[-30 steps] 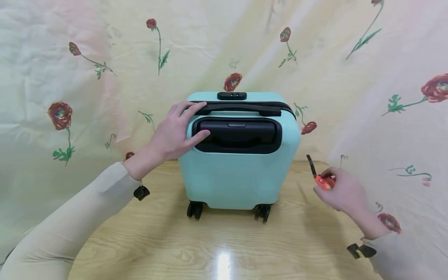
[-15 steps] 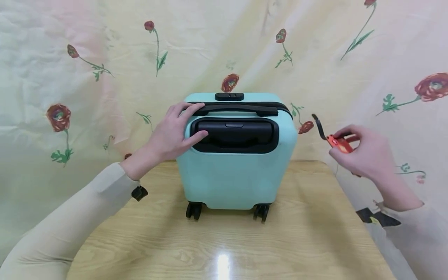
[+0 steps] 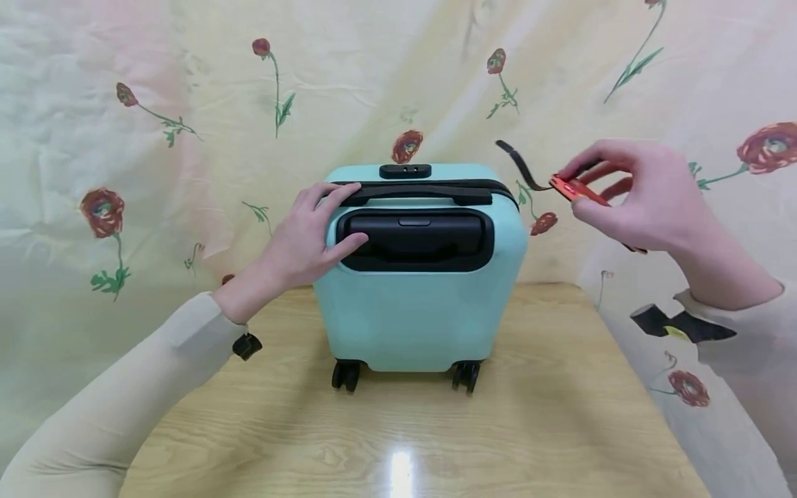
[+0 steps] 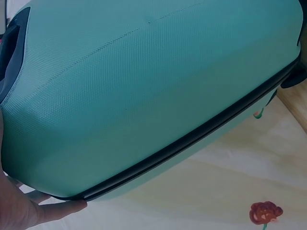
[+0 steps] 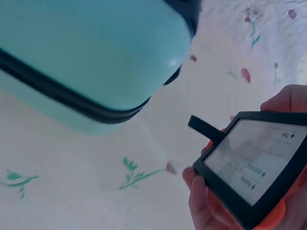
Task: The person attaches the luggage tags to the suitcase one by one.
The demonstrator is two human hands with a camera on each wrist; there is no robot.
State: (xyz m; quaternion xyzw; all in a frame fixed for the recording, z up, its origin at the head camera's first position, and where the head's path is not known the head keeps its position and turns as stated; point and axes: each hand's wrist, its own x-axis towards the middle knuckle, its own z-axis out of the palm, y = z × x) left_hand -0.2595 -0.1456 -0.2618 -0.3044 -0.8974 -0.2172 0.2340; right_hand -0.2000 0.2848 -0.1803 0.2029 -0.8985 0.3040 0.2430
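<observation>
The mint-green hard-shell suitcase (image 3: 411, 315) stands on the pale wooden table (image 3: 398, 425), before the cream flower-printed cloth (image 3: 349, 90), with the person's left hand (image 3: 308, 235) on its upper left corner. To its right, apart, the right hand (image 3: 641, 197) holds 1 orange-and-black rectangular tag (image 5: 254, 158), the black strap (image 3: 521, 166) lying leftmost.

The head view looks forward and down over the counter (image 3: 299, 429); from left and right, closer wrist views share its turquoise suitcase (image 3: 411, 315).
</observation>
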